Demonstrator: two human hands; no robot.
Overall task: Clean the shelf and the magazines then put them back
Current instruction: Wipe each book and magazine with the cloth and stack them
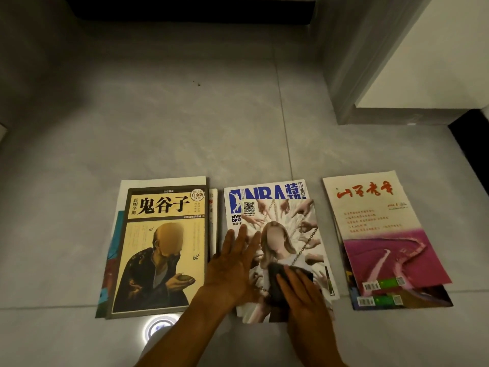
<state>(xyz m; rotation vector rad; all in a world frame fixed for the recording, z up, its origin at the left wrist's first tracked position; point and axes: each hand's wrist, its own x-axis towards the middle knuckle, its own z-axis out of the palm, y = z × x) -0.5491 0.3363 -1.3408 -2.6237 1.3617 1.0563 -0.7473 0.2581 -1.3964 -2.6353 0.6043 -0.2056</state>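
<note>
Three piles of magazines lie on the grey tiled floor. The left pile is topped by a yellow book with a robed figure (161,250). The middle pile has a magazine with a woman and chains (285,234) on top of a blue-lettered NBA magazine (238,200). The right pile is topped by a white and pink magazine (381,229). My left hand (232,268) rests flat, fingers spread, on the left edge of the middle magazine. My right hand (304,295) presses a dark cloth (277,284) onto its cover. The shelf is not in view.
A grey wall corner and skirting (344,102) stand at the back right, with a white wall beside them. A dark recess (190,9) runs along the top. A round light reflection (158,327) glares on the tile near my left forearm.
</note>
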